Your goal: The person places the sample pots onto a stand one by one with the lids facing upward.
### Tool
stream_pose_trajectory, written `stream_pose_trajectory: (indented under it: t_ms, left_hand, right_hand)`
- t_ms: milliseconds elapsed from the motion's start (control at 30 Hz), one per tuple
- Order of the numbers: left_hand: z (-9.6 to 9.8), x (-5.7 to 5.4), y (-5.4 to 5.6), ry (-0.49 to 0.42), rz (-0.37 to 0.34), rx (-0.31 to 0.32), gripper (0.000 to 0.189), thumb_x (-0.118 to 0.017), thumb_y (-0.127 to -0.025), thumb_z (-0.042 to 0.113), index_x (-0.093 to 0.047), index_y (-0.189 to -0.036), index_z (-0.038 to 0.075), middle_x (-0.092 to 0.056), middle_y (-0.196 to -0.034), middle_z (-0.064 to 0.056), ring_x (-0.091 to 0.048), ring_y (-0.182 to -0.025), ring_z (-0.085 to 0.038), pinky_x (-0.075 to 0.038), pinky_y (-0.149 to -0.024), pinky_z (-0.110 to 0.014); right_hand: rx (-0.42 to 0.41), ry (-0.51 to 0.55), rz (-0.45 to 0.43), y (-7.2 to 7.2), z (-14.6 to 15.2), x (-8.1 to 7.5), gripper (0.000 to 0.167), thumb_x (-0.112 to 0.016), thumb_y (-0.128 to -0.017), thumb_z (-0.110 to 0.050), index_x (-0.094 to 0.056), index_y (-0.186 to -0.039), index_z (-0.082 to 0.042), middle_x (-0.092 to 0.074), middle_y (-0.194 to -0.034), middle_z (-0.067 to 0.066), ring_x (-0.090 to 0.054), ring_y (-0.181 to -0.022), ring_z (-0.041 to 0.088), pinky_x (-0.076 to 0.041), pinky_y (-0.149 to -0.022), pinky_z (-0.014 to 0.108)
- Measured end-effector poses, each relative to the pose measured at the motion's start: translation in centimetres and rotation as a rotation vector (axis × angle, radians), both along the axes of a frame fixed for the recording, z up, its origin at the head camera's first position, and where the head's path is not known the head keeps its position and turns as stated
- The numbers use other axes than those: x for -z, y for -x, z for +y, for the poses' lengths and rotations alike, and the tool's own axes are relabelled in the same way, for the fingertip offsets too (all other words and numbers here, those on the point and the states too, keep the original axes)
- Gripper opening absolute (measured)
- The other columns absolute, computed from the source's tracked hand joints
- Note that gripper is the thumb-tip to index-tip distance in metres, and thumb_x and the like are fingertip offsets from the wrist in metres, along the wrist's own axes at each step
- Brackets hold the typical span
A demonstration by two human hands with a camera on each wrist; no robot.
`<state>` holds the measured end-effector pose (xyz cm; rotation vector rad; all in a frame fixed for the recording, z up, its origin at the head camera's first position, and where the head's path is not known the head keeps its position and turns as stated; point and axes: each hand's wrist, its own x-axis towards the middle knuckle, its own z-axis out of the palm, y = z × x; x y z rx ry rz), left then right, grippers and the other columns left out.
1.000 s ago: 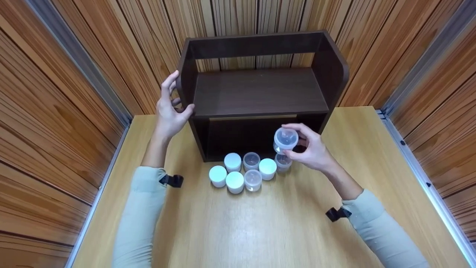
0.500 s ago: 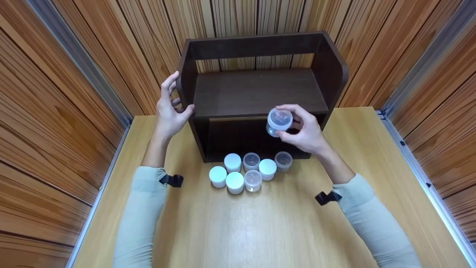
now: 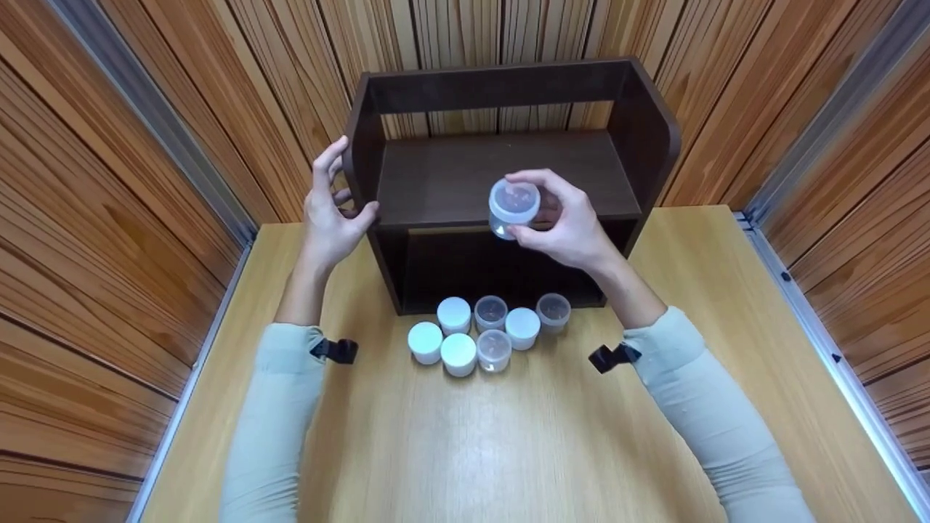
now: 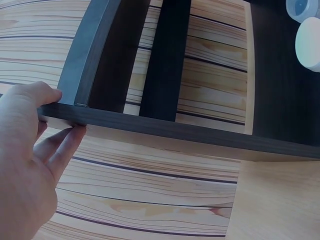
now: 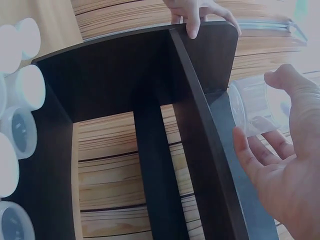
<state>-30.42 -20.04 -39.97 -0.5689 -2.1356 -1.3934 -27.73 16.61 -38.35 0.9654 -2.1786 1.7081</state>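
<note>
A dark brown two-tier shelf (image 3: 508, 178) stands on the table. My left hand (image 3: 330, 214) grips its left side panel; in the left wrist view the thumb lies on the inner side and the fingers (image 4: 67, 147) on the outer. Between thumb and fingers, my right hand (image 3: 570, 221) holds a clear plastic jar (image 3: 513, 207) with a translucent lid, upright, in front of the upper shelf board's front edge. The right wrist view shows the jar (image 5: 255, 107) beside that board, its far side partly hidden by the hand.
Several more jars stand clustered before the lower opening: some with white lids, like the jar (image 3: 458, 354), others clear, like the jar (image 3: 494, 351). One clear jar (image 3: 554, 312) stands at the cluster's right. Wood-patterned walls (image 3: 123, 218) enclose the table (image 3: 465, 450).
My right hand has carried the clear jar up and to the left, from above the cluster's right end to the upper board's edge. The left hand has stayed on the side panel.
</note>
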Motion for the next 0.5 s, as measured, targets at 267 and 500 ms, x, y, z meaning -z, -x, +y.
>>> stream_pose_trajectory:
  t_ms: [267, 500]
  left_hand:
    - [0.0, -0.1, 0.0, 0.009, 0.001, 0.007, 0.084, -0.076, -0.095, -0.004, -0.034, -0.167, 0.009, -0.042, -0.179, -0.015, -0.051, -0.161, -0.030, -0.062, -0.118, -0.062]
    - [-0.1, -0.1, -0.1, 0.004, 0.002, 0.011, 0.084, -0.076, -0.095, -0.004, -0.033, -0.167, 0.007, -0.042, -0.179, -0.016, -0.053, -0.159, -0.027, -0.063, -0.116, -0.061]
  right_hand:
    - [-0.009, 0.014, 0.013, 1.3, -2.0, -1.6, 0.061, -0.083, -0.088, 0.007, -0.063, -0.146, 0.006, -0.070, -0.137, 0.020, -0.077, -0.112, 0.019, -0.069, -0.088, 0.023]
    - [0.003, 0.011, -0.005, 2.9, -4.0, -3.2, 0.060, -0.083, -0.086, 0.007, -0.066, -0.144, 0.006, -0.072, -0.135, 0.020, -0.075, -0.111, 0.017, -0.067, -0.083, 0.021]
